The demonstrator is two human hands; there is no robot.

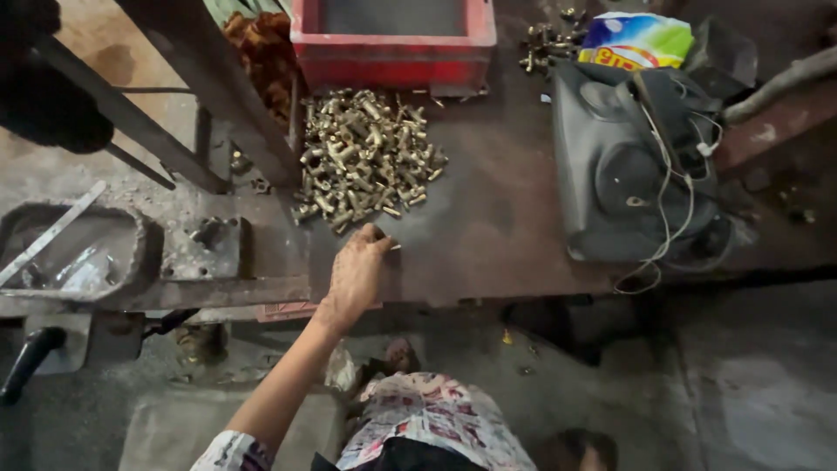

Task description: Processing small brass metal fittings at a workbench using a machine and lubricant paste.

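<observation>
We see the left hand (357, 272) pinching one small brass piece (394, 247) just below the heap of brass fittings (362, 157), heap mostly untouched before the red bin (392, 39); right hand unseen.

Dim shop, rusty metal bench (506, 218), concrete floor (750, 384)

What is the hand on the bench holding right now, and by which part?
The left hand pinches one small brass piece by one end between its fingertips, the other end poking out, just below the pile of brass pieces. The right hand is not in view.
</observation>
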